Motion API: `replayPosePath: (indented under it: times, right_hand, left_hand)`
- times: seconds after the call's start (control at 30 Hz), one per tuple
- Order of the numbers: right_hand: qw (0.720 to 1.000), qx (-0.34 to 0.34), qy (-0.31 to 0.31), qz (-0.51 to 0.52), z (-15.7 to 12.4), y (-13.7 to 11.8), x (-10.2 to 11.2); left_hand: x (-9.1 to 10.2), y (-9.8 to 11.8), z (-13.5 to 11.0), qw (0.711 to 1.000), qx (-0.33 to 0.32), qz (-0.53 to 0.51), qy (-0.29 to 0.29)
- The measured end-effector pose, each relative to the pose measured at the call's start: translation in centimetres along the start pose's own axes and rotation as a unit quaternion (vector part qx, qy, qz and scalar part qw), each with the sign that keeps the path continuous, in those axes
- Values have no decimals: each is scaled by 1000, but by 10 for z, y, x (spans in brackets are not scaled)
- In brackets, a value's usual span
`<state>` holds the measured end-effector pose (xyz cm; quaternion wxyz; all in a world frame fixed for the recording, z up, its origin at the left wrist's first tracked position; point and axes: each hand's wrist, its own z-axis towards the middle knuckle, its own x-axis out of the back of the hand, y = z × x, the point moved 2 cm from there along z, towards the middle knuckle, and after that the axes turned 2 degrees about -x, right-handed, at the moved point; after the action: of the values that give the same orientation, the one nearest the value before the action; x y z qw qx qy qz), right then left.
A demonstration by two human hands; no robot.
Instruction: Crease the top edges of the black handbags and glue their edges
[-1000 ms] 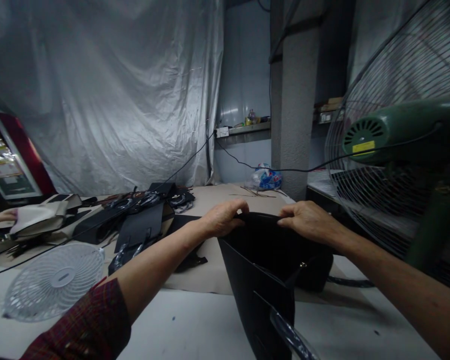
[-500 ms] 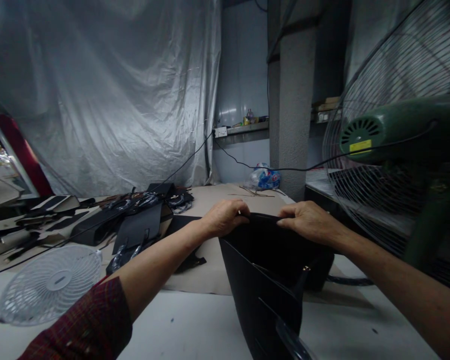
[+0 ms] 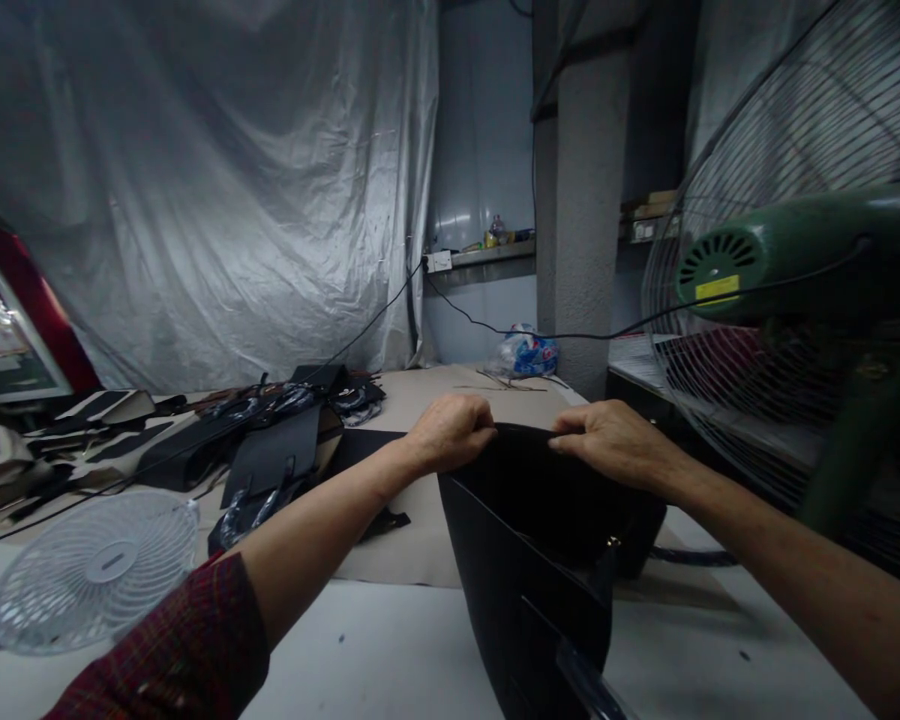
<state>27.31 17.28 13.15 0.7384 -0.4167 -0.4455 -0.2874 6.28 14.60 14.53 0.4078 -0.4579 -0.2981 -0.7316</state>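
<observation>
The black bag (image 3: 506, 600) gapes wider, dark inside, left hand (image 3: 451, 432) and right hand (image 3: 619, 446) clamping its rim (image 3: 523, 432).

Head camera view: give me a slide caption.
Left hand and right hand grip an open black bag, a green fan at right.

The left hand (image 3: 450, 432) and right hand (image 3: 619, 445) hold the far edge of an open black bag (image 3: 514, 575). A round white grille (image 3: 110, 562) sits on the worktop (image 3: 379, 640).
</observation>
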Motion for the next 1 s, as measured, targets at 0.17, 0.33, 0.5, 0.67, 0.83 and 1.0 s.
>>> replayPosePath:
  times: [0.17,0.33,0.5,0.67,0.83,1.0]
  right_hand:
    - [1000,1,2,-7,-2,-2,0]
    - [999,-5,15,-36,2,-3,-2]
    - [998,42,25,-46,11,-18,-9]
    - [994,53,46,-84,18,-30,-15]
    - [996,45,45,-69,26,-30,-17]
    - [996,88,2,-5,36,-31,-20]
  left_hand:
    - [-2,2,3,999,21,23,-10]
    - [-3,3,6,1000,13,27,-8]
    - [-4,3,7,999,21,32,-10]
    - [-5,1,7,999,26,27,-12]
    - [-6,0,8,1000,22,17,0]
    - [-5,-5,5,996,38,-77,12]
